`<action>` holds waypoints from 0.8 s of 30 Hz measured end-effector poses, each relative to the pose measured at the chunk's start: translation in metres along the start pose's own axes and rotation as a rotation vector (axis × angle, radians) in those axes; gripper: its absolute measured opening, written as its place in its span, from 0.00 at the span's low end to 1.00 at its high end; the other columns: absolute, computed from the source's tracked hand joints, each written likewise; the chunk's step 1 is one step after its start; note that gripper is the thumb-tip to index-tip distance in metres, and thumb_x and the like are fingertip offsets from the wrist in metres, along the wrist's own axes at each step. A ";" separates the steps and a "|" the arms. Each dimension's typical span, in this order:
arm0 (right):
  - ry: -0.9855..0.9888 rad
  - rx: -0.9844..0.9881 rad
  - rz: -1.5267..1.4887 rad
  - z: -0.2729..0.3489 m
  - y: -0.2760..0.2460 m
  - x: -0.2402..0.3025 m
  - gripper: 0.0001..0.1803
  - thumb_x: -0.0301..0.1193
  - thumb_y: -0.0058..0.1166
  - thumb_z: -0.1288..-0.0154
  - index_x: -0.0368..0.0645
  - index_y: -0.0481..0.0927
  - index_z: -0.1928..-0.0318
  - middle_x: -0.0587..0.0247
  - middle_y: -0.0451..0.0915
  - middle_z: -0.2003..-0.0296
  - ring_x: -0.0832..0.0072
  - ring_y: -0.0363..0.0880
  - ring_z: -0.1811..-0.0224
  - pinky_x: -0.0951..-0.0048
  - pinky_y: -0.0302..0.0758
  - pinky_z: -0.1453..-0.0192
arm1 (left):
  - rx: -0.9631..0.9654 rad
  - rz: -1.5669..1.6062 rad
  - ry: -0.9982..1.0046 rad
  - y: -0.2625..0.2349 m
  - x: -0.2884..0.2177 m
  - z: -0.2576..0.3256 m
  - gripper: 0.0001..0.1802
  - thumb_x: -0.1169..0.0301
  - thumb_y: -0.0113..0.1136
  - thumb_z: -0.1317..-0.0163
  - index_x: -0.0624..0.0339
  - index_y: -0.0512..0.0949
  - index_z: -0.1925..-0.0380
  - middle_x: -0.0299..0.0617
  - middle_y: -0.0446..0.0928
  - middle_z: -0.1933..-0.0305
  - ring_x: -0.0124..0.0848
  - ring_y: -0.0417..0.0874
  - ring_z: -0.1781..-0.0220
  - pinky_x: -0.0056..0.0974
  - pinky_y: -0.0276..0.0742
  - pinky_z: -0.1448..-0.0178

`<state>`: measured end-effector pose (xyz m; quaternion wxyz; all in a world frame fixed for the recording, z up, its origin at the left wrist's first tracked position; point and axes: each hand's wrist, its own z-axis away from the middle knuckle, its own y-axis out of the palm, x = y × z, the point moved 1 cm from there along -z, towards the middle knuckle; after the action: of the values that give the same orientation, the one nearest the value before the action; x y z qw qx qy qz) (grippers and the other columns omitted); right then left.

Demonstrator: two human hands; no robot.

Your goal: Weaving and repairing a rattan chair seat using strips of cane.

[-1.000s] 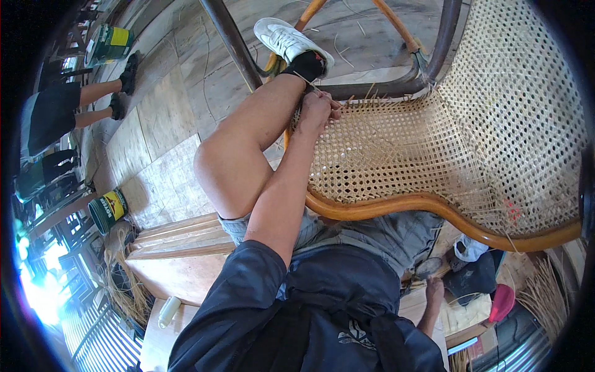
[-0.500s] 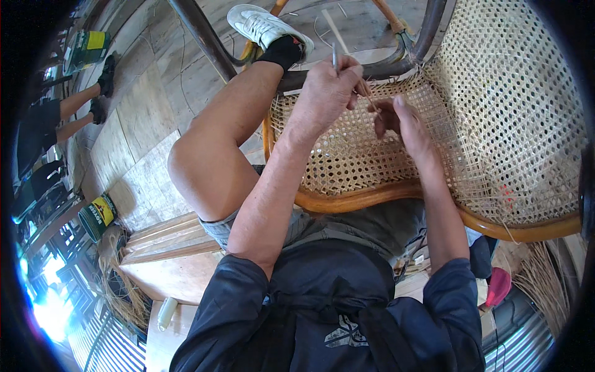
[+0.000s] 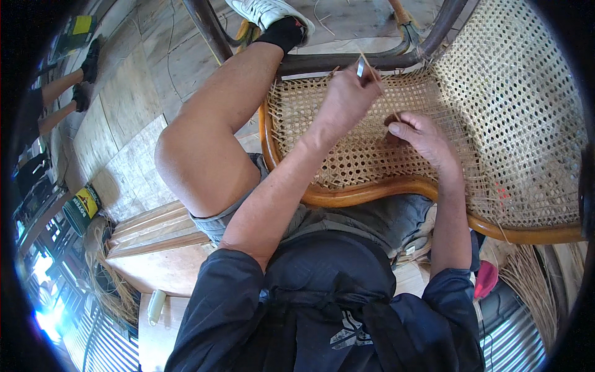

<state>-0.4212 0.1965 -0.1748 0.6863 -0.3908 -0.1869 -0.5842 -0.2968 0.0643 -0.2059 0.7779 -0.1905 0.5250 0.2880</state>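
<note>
A woven cane chair seat [image 3: 353, 149] with an orange-brown wooden rim lies across my lap, and both my hands are above its weave. My left hand [image 3: 350, 96] is closed on a small metal tool [image 3: 361, 67] whose flat shiny end sticks up past the fingers; its exact kind cannot be made out. A thin cane strip [image 3: 381, 85] runs from beside the left fingers down to my right hand [image 3: 421, 136]. There the thumb and fingers pinch its lower end. The right fingertips are partly in shadow, close over the weave.
The woven chair back [image 3: 520, 111] rises at the right. Dark chair legs [image 3: 434, 37] stand beyond the seat. Loose cane bundles [image 3: 530, 279] lie at lower right, with more cane at lower left. A green-yellow tin [image 3: 82, 209] and another person's legs [image 3: 68, 108] are at left.
My left hand has moved to the right with the metal tool. My right hand, loosely open before, has shifted slightly right and down and now pinches the cane strip. The view has shifted a little.
</note>
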 end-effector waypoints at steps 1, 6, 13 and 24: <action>0.017 -0.061 -0.028 0.000 0.003 0.005 0.15 0.37 0.50 0.34 0.36 0.77 0.68 0.67 0.75 0.78 0.78 0.73 0.75 0.74 0.69 0.69 | 0.041 -0.125 0.061 0.002 0.001 0.002 0.10 0.69 0.59 0.42 0.65 0.76 0.66 0.39 0.79 0.73 0.24 0.76 0.74 0.29 0.73 0.69; 0.245 -0.151 -0.196 0.001 0.014 0.014 0.11 0.32 0.51 0.35 0.36 0.77 0.67 0.65 0.76 0.79 0.79 0.73 0.81 0.76 0.71 0.76 | 0.086 0.012 -0.029 -0.015 -0.005 -0.001 0.12 0.65 0.58 0.43 0.64 0.79 0.68 0.39 0.79 0.75 0.25 0.74 0.73 0.32 0.72 0.65; 0.226 -0.255 -0.134 0.001 0.015 0.003 0.09 0.30 0.51 0.36 0.36 0.78 0.67 0.65 0.76 0.79 0.82 0.71 0.81 0.79 0.69 0.77 | 0.351 -0.264 0.140 -0.005 -0.010 -0.031 0.13 0.64 0.59 0.46 0.64 0.79 0.68 0.41 0.77 0.77 0.25 0.73 0.74 0.33 0.72 0.65; 0.367 -0.307 -0.104 -0.002 0.024 -0.004 0.13 0.34 0.52 0.39 0.34 0.77 0.67 0.56 0.77 0.78 0.74 0.75 0.79 0.72 0.71 0.73 | 0.650 -1.158 0.310 -0.019 -0.046 -0.075 0.19 0.57 0.52 0.41 0.61 0.77 0.61 0.52 0.79 0.67 0.44 0.81 0.63 0.43 0.75 0.60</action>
<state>-0.4001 0.1979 -0.1870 0.6103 -0.3677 0.0121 -0.7015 -0.3506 -0.0059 -0.1919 0.7401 -0.2366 0.5036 -0.3777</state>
